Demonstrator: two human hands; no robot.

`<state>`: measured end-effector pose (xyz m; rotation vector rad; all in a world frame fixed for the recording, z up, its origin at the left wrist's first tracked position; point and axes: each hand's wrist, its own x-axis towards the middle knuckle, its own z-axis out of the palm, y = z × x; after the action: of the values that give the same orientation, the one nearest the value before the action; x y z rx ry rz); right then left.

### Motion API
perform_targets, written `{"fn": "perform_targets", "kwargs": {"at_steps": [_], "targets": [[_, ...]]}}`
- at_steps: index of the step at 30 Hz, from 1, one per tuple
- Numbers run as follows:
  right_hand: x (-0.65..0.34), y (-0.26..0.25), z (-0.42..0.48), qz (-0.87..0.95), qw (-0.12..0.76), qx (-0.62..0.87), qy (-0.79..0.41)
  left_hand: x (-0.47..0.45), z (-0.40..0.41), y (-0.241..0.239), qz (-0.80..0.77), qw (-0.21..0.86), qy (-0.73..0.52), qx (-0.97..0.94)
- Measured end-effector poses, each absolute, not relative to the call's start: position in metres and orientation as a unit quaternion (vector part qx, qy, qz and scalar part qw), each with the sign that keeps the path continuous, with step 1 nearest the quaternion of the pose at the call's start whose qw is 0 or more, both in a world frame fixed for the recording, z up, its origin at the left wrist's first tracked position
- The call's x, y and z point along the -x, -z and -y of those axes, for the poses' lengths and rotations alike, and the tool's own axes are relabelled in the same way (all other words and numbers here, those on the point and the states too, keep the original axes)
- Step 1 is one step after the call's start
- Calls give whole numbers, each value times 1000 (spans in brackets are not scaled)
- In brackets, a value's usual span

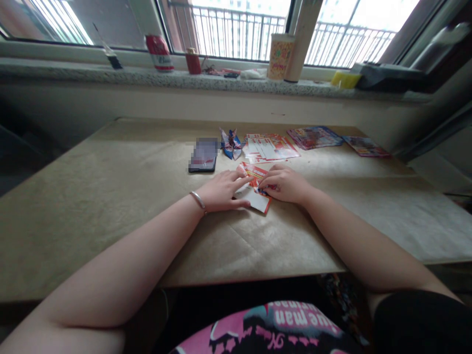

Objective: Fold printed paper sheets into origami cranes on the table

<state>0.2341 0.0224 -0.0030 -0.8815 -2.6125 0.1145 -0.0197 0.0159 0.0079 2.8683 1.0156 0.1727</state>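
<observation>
A red, orange and white printed paper sheet point(260, 202), partly folded, lies on the table in front of me. My left hand point(224, 191), with a silver bracelet at the wrist, rests flat on the left side of the sheet, its fingers stretched out and apart. At the right side, my right hand point(286, 184) has its fingers curled and pinched on the sheet near a small dark-blue patch. My hands cover part of the sheet's folds. Just beyond them stands a folded blue-and-pink paper piece point(231, 144) with pointed tips.
A dark phone point(204, 155) lies left of the folded piece. Several red-and-white leaflets point(271, 148) are spread to its right, with colourful printed sheets point(315, 137) farther right. On the window sill point(228, 84) stand a can point(159, 52), a red bottle point(193, 62) and a paper cup point(279, 56).
</observation>
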Motion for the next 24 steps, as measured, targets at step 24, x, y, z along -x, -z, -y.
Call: {"fn": "perform_targets", "kwargs": {"at_steps": [24], "targets": [[-237,-6,-19,928,169,317,-100,24,-27,-3,-350,121,-75,-926]]}}
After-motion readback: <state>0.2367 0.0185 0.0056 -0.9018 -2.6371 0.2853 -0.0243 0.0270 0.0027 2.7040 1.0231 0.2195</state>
